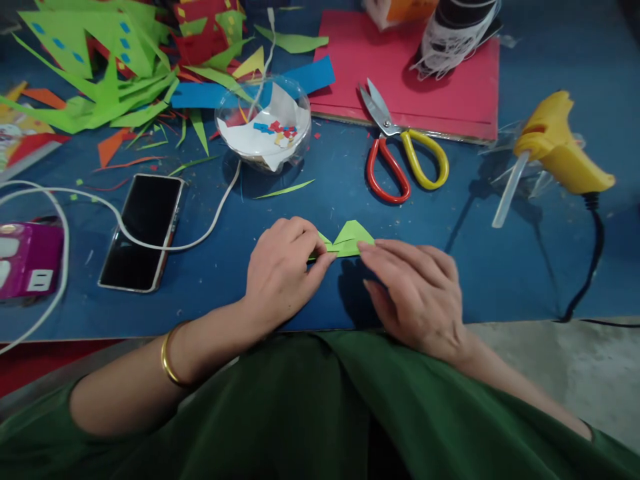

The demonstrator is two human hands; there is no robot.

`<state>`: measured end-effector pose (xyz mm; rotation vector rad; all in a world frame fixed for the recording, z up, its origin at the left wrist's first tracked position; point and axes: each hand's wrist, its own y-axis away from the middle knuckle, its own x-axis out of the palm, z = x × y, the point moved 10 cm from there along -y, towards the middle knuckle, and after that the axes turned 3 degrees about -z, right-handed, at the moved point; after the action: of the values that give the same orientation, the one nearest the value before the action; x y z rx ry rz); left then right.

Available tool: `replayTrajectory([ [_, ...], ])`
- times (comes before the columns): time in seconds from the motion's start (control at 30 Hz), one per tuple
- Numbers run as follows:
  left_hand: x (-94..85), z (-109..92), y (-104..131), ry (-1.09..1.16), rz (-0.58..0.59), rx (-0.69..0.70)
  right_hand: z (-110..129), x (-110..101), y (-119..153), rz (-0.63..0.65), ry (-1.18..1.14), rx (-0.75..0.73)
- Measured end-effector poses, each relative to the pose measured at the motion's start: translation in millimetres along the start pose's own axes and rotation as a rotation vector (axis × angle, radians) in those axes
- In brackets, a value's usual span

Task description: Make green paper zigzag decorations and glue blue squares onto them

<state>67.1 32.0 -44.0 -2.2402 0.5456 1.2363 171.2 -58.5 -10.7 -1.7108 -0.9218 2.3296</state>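
Note:
A small folded piece of light green paper (353, 239) lies between my two hands near the table's front edge. Thumb and forefinger of my left hand (285, 270) pinch its left end, so that end is partly covered. The fingertips of my right hand (417, 290) touch the paper's right end from above, with the thumb lower and apart from the forefinger. Beyond the paper lie scissors (393, 137) with one red and one yellow handle, blades spread. A thin green paper strip (285, 189) rests left of them.
A clear bowl (225, 133) holds white paper and tiny coloured bits. Red sheets (345, 73) lie behind, under a spool of white thread (453, 40). A yellow glue gun (560, 147) is at right. At left are a phone (145, 227), white cable (220, 200) and green paper scraps (110, 93).

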Motion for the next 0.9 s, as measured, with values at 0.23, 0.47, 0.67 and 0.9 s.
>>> replayTrajectory([
  [0.23,-1.7,-1.7,1.0,-0.013,-0.023,0.012,16.5,32.5,4.0,0.261,-0.017,-0.131],
  [0.47,-0.6,-0.6,0.5,-0.002,-0.015,0.001,16.1,34.3,11.2,0.281,0.047,-0.13],
  [0.67,0.2,-0.2,0.9,0.003,-0.008,-0.003,10.0,27.8,18.1,0.28,0.091,-0.121],
  [0.9,-2.1,-1.9,0.3,0.002,-0.026,0.004,-6.1,20.3,29.8,0.284,0.118,-0.052],
])
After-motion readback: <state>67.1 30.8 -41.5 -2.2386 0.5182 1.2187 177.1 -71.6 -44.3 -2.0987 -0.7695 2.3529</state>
